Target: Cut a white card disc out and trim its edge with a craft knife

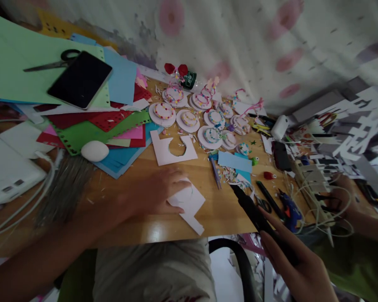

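From here I see the white card (190,203) near the wooden table (129,235)'s front edge, long axis slanting, narrow strip pointing lower right. The left hand (156,192) rests on it, thumb parted from fingers; the right (297,258) grips a black tool (251,213). Pink-spotted cloth (239,37) hangs behind. The card is angular, marked with a thin curve.

L forearm (78,228) bare, comes in from lower L, angled up & R; L hand (157,191) approx. palm-down, fingers (177,177) pointing R, thumb (173,208) spread apart, nearer the body. R hand (305,262) at lower R, thumb & fingers wrapped in a grip, wrist n/v.
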Demonstrator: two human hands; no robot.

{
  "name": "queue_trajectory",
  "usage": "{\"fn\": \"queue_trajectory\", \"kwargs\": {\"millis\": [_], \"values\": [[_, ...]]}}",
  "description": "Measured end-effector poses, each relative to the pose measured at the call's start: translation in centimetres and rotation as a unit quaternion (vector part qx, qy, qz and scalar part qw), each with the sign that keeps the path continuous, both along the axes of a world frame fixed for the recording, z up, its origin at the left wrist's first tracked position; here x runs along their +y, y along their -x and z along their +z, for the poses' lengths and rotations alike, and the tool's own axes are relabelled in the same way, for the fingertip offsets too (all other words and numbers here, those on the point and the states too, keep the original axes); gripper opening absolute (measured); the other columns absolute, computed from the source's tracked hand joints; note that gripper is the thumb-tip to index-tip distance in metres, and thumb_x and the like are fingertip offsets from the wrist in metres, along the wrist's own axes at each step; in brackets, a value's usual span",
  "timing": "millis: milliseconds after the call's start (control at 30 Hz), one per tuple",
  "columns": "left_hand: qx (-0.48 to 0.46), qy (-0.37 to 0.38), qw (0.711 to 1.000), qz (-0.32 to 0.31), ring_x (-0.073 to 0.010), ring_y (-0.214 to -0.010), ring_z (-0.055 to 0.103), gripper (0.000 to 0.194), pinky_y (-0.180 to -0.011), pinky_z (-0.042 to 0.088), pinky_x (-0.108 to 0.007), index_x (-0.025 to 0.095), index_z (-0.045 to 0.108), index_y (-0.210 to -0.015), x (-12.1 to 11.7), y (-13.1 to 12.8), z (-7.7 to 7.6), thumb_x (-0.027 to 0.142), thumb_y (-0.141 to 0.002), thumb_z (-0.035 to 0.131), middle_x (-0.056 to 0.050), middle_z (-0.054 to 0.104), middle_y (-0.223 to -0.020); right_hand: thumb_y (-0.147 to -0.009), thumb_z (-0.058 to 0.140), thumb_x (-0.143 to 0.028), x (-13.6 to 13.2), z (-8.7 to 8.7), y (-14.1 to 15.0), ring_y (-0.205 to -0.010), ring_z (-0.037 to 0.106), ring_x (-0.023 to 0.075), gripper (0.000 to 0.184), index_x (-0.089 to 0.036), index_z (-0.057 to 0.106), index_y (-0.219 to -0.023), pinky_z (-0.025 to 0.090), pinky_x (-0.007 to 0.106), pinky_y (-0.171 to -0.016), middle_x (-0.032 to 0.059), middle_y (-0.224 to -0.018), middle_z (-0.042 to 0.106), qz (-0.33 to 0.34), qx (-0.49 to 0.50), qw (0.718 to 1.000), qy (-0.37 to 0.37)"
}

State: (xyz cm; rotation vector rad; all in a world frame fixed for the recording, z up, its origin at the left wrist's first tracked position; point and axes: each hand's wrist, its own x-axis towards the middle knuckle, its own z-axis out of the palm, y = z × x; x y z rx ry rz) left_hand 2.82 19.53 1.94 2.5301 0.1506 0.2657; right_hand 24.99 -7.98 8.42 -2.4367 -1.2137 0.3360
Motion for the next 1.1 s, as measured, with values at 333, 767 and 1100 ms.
{"fn": "queue_trajectory", "kwargs": {"millis": [333,767,1100], "values": [[0.004,-0.139,0.985,0.103,-0.0349,-0.101,0.056,0.088,-0.092,0.039,-0.049,0.005,0.063,-0.114,-1.7,-1.3,-2.0,0.082,-0.072,0.053,-0.019,0.066,-0.106,-0.097,0.053,-0.039,2.2,0.0,2.3,-0.127,0.054,0.0228,0.047,-0.024,0.052,-0.141,0.045,0.031,-0.104,0.0016,-0.137,0.06,0.064,0.038,0.997,0.023],[0.029,-0.092,0.995,0.022,-0.0292,-0.096,0.057,0.083,-0.084,0.033,-0.039,0.011,0.057,-0.126,-1.2,-0.8,-2.5,0.07,-0.07,0.068,-0.012,0.066,-0.105,-0.097,0.049,-0.029,4.9,-0.1,6.6,-0.116,0.063,0.0223,0.044,-0.025,0.052,-0.141,0.053,0.029,-0.097,0.002,-0.133,0.062,0.15,0.1,0.979,0.092],[0.016,-0.127,0.99,0.053,-0.0315,-0.101,0.052,0.085,-0.086,0.032,-0.041,0.014,0.06,-0.123,-1.6,-1.0,-2.8,0.077,-0.067,0.065,-0.012,0.062,-0.105,-0.098,0.046,-0.024,5.1,0.0,6.7,-0.101,0.071,0.0201,0.047,-0.022,0.046,-0.145,0.058,0.02,-0.078,0.005,-0.128,0.065,0.204,0.059,0.969,0.13]]}}
